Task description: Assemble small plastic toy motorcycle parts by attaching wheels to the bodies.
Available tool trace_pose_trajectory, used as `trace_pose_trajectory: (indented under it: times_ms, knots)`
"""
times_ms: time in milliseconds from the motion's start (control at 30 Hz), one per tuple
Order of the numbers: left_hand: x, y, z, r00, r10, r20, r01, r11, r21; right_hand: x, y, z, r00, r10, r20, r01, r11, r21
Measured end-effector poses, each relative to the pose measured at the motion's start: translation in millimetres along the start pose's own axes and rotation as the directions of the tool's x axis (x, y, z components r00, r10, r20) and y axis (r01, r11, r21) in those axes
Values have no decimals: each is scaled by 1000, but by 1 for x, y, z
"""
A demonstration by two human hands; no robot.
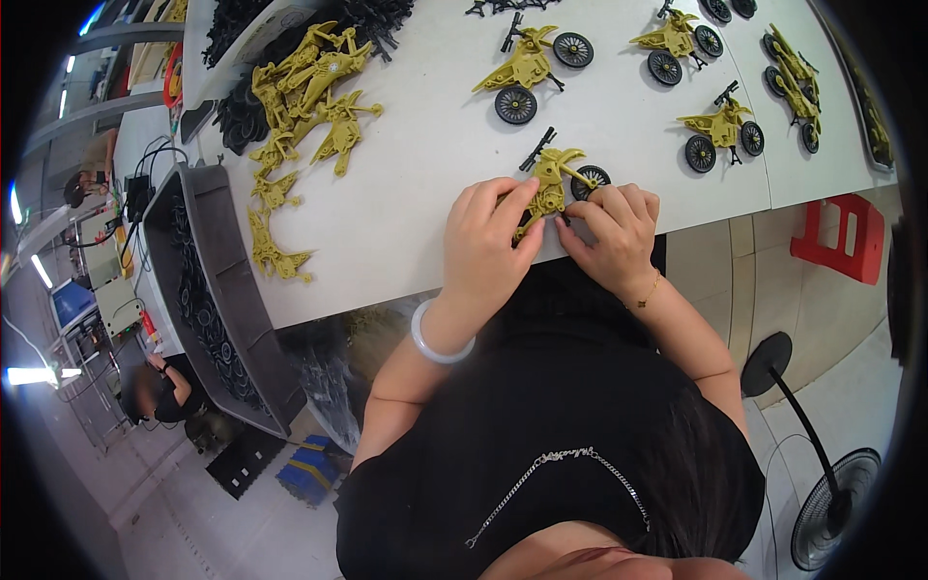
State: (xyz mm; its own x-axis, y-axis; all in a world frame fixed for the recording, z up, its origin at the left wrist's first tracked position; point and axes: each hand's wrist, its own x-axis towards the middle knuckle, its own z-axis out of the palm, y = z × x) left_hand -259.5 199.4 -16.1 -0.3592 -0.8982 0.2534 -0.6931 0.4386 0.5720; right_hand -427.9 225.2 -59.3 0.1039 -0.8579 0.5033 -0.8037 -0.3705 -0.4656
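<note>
A yellow toy motorcycle [552,177] with black handlebars lies on the white table near its front edge. My left hand [488,230] grips the body from the left, its fingers over the yellow frame. From the other side my right hand [616,232] is closed, thumb and fingertips pinching a small black part [565,221] against the underside of the body. That part's shape is mostly hidden by the fingers. A black spoked wheel [591,181] sits at one end of the motorcycle, beside my right fingers. The other end is covered by my left hand.
Several assembled yellow motorcycles [523,64] stand across the table's back and right. Loose yellow bodies [314,82] are piled at the left. A grey bin [232,290] of black wheels adjoins the left edge. A red stool [843,237] and a fan [837,507] are at right.
</note>
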Motion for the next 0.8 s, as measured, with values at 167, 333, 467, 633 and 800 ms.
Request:
trace_pose_trajectory:
  times_ms: [167,333,467,633,800]
  knots:
    - [-2,0,-1,1000,-26,1,26,999,34,-1,2,1,1000,2,-13,-2,1000,1]
    - [-2,2,-3,998,-47,27,46,998,38,-1,2,1,1000,8,-17,-8,1000,8]
    - [-2,1,-1,1000,-23,19,23,999,27,-1,2,1,1000,1,-19,-1,1000,2]
    - [-3,4,-1,999,-24,24,22,998,54,-1,2,1,1000,-2,-16,2,1000,-2]
    - [-3,-2,0,998,-19,68,20,1000,-15,-2,2,1,1000,-10,-26,9,1000,-11]
